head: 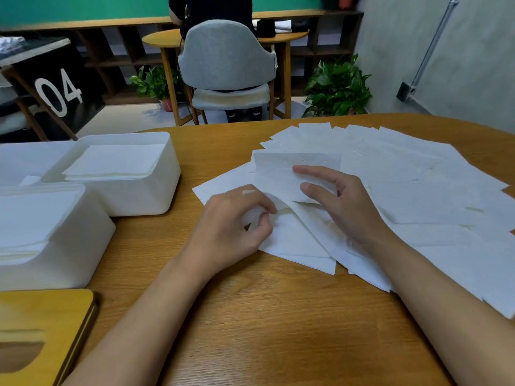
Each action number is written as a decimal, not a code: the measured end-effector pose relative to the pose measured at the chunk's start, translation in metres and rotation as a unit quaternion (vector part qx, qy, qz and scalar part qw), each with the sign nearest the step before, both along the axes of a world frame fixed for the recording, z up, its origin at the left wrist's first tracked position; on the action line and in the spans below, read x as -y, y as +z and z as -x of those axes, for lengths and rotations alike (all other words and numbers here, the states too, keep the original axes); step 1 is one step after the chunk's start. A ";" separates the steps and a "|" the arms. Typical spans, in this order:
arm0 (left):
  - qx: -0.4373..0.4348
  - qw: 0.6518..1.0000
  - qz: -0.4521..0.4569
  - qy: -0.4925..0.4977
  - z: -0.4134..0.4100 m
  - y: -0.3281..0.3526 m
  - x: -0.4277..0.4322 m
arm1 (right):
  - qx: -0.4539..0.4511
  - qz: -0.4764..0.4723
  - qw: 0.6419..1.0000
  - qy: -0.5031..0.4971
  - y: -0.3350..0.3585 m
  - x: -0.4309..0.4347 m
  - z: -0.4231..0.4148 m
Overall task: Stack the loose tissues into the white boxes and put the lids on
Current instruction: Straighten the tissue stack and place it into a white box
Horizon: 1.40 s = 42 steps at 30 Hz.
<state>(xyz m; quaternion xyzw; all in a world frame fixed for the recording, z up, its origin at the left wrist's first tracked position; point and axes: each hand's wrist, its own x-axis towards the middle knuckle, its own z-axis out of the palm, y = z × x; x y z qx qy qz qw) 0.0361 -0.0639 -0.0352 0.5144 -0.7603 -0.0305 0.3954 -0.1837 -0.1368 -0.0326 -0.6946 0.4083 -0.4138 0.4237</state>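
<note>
Here, the fingers (266,208) of the left hand (231,227) curl in, pinching a corner among the loose tissues (418,190). The right hand (342,201) clamps thumb and forefinger on a folded tissue (281,176) above that spread on the tabletop (264,316). Leftward stand the far white box (156,190) and the near white box (83,252), both lidless, with stacked tissues inside. A wooden lid (41,316) lies nearest.
</note>
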 end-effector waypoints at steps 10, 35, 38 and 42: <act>-0.372 0.925 -0.074 -0.013 -0.001 0.017 -0.007 | 0.045 -0.026 0.995 0.081 0.005 -0.012 -0.004; -0.334 0.921 -0.189 0.068 0.003 0.008 0.004 | 0.053 0.059 0.996 0.029 0.005 -0.013 -0.009; -0.419 0.882 -0.217 0.019 0.007 0.012 0.000 | 0.082 0.052 0.995 0.032 0.006 -0.013 -0.008; -0.386 0.907 -0.166 0.036 0.007 0.005 0.004 | 0.023 0.054 0.997 0.059 0.006 -0.008 -0.003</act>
